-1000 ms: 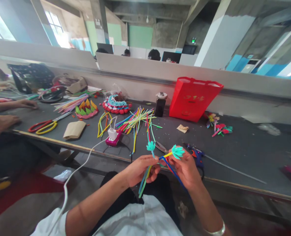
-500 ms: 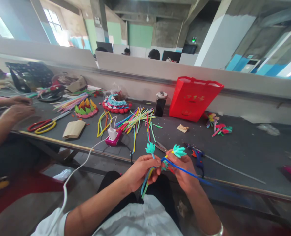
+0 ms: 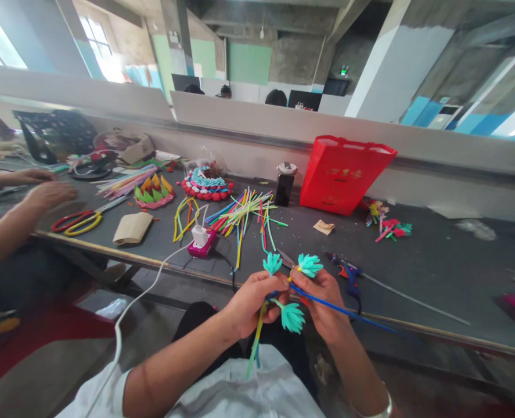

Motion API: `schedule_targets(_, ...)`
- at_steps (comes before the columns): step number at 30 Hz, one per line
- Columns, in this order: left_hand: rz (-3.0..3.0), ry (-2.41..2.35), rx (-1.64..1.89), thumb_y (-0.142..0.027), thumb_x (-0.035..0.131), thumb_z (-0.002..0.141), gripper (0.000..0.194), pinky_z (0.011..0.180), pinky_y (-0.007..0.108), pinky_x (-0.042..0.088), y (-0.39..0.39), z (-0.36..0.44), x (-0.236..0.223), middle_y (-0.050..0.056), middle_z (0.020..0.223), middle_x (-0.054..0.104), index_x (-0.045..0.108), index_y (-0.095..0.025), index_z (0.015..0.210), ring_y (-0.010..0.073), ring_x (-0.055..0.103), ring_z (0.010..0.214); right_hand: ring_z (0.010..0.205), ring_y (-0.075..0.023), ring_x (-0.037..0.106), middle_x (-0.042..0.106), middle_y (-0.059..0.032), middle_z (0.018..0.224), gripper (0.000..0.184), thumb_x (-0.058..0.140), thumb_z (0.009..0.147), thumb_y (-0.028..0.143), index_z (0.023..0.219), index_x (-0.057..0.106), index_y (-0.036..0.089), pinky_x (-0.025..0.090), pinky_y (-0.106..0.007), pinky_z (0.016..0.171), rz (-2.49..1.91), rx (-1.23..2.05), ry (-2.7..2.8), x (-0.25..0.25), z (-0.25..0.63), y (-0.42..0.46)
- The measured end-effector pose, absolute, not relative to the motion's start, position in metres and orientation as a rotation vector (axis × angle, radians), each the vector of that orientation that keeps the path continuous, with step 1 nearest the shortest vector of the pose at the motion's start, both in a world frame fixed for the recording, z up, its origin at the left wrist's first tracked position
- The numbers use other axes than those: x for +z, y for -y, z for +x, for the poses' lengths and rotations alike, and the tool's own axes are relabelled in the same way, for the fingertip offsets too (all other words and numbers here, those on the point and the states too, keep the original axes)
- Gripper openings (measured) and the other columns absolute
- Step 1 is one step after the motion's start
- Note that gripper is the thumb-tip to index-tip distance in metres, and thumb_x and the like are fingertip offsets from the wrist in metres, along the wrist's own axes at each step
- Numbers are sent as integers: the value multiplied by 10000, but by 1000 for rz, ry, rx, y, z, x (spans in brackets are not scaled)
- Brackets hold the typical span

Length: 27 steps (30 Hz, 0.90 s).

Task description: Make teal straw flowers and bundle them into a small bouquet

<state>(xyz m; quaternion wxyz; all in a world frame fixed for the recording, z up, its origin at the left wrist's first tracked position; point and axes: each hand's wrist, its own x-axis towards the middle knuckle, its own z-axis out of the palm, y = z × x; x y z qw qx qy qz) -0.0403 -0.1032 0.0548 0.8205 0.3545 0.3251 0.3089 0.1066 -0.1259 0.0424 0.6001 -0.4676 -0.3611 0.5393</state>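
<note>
Above the table's front edge, my left hand [image 3: 257,302] is closed round the stems of turquoise pipe-cleaner flowers. One flower [image 3: 272,263] rises over its thumb, and another flower [image 3: 292,317] hangs below the fingers. Yellow, green and blue stems [image 3: 257,342] trail down out of the grip. My right hand [image 3: 324,299] pinches close beside it, by a third turquoise flower [image 3: 310,265]. A long blue pipe cleaner [image 3: 339,301] runs from between the hands across the right palm and off to the right. Partly hidden behind the hands lie scissors [image 3: 287,259].
Loose pipe cleaners [image 3: 244,212] lie beyond my hands. A glue gun [image 3: 348,276] rests to the right, a power strip [image 3: 202,244] to the left. Farther back stand a black bottle [image 3: 285,186] and red bag [image 3: 344,174]. A co-worker's hands [image 3: 50,191] are at far left, near large scissors [image 3: 83,220].
The lower flower has swung out from behind my fingers into plain view. The upper right flower has shifted slightly left. The co-worker's nearer hand has moved right.
</note>
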Motion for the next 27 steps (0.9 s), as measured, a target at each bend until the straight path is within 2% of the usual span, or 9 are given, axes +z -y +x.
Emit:
schedule_targets(5,684,-654,669,-243,613,708,115,306,150,181,105,-40,51,-41,546,487,572,-139,678,23,339,327,471,-116,544,607,26,561,324,797,710,468,705,641,185,438,-240,474,-1073,1237,790,39,97,128)
schedule_targets(11,693,-595,656,-238,572,718,127,314,167,209,107,-41,52,-21,562,519,622,-122,726,34,354,327,503,-96,505,580,38,588,308,803,719,421,736,609,182,393,-218,473,-1002,1241,778,44,93,129)
schedule_targets(15,733,-594,647,-245,554,741,150,315,183,187,107,-40,54,-27,516,493,639,-121,743,42,316,320,502,-88,469,531,56,554,314,786,733,412,680,574,186,384,-218,484,-991,1218,810,47,92,128)
schedule_targets(19,743,-613,703,-212,554,716,126,331,192,173,107,-36,50,-41,479,440,635,-121,684,43,287,333,499,-87,463,534,53,545,297,777,742,392,667,580,182,391,-215,483,-998,1215,811,47,88,127)
schedule_targets(23,723,-614,753,-248,523,719,190,344,217,196,109,-31,50,-20,450,454,608,-134,592,68,320,340,464,-78,456,543,69,547,284,789,722,407,724,605,191,405,-208,472,-974,1162,719,46,81,126)
schedule_targets(27,698,-650,821,-251,543,703,203,379,216,217,113,-26,52,-14,432,461,586,-138,539,69,340,364,517,-103,533,615,41,608,272,810,690,389,722,637,181,450,-232,524,-976,1082,698,45,75,123)
